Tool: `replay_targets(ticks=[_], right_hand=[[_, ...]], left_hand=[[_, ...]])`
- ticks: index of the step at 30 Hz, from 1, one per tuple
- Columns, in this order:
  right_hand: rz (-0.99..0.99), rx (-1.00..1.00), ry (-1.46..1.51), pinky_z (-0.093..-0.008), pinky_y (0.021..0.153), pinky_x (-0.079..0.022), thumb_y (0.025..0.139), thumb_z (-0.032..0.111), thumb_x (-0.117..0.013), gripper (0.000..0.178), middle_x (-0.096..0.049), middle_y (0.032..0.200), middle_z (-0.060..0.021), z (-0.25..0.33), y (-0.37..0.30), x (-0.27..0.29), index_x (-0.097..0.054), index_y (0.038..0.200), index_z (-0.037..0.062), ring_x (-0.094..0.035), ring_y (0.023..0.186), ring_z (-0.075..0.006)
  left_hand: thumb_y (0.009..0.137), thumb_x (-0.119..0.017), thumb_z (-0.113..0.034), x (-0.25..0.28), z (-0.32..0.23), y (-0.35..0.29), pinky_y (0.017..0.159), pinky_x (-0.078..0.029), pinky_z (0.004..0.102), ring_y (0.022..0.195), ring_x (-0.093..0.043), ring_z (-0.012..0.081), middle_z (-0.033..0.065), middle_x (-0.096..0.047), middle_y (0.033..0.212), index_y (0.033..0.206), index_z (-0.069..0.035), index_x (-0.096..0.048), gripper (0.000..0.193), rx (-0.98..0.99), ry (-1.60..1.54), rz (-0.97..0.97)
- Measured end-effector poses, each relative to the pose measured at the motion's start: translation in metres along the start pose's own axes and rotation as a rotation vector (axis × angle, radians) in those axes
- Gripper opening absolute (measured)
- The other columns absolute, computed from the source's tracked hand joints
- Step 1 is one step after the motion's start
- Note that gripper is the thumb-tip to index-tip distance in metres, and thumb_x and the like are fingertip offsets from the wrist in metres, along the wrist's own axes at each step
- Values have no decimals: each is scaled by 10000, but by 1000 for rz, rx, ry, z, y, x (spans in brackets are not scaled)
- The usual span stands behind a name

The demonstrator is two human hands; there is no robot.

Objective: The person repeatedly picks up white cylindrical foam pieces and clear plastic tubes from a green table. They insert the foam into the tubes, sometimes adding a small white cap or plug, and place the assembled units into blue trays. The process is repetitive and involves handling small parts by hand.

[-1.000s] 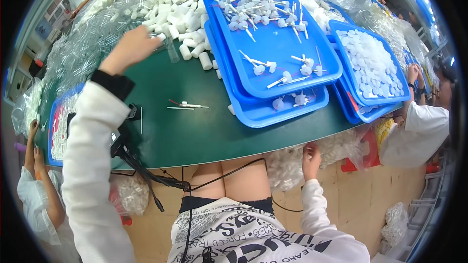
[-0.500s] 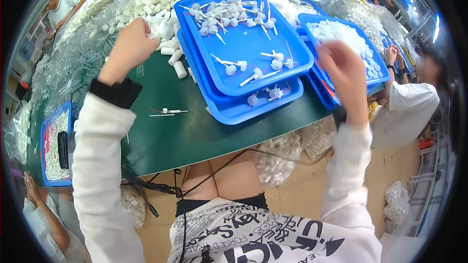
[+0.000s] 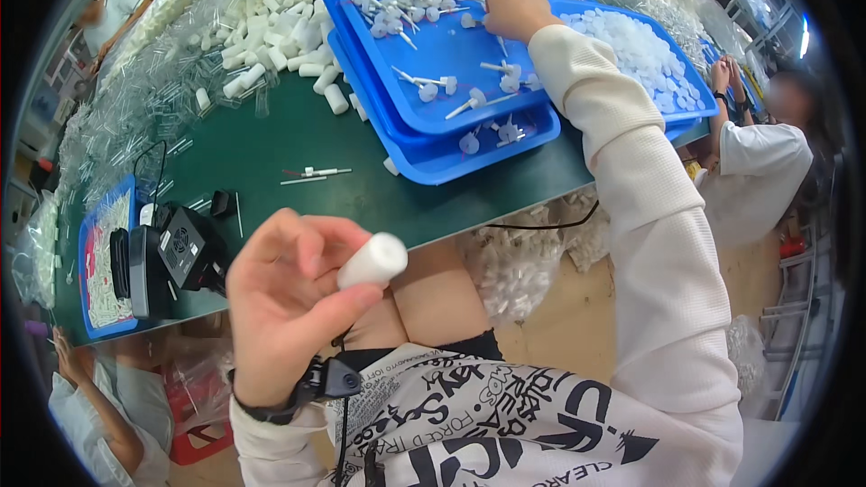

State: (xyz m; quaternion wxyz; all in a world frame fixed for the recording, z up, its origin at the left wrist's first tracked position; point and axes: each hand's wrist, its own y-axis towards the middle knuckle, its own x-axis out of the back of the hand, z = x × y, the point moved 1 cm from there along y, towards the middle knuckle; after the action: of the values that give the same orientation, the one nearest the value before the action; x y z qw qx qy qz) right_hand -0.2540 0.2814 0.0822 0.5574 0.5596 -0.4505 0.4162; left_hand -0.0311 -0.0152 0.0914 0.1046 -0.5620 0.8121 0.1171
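A big heap of loose white cylinders lies left of the blue plastic tray; lots seem unused. White disc-and-stick pieces in the tray look put together. At its far right corner, I can't tell if the right hand pinches anything. In front of the tray, the left hand curls its fingers round one smooth white cylinder.

A smooth white cylinder leans towards two o'clock between the left fingers; white disc-headed sticks lie heaped at eleven o'clock in the blue tray.
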Motion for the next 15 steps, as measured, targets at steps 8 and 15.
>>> replay_targets(ticks=[8, 15], right_hand=[[-589, 119, 938, -229, 508, -463, 752, 26, -638, 362, -528, 848, -79, 44, -109, 82, -533, 1095, -11, -547, 619, -104], [-544, 33, 1588, -288, 542, -558, 848, 22, -556, 312, -571, 992, -159, 91, -246, 55, -486, 1136, -77, -611, 740, -181]], left_hand=[[781, -575, 38, -3, 39, -5, 721, -523, 340, 853, -613, 218, 167, -570, 1014, 829, -95, -376, 245, 60, -118, -63], [814, -550, 19, -12, 65, -4, 775, -505, 363, 858, -619, 229, 192, -591, 1023, 813, -85, -361, 217, 55, -196, 23]])
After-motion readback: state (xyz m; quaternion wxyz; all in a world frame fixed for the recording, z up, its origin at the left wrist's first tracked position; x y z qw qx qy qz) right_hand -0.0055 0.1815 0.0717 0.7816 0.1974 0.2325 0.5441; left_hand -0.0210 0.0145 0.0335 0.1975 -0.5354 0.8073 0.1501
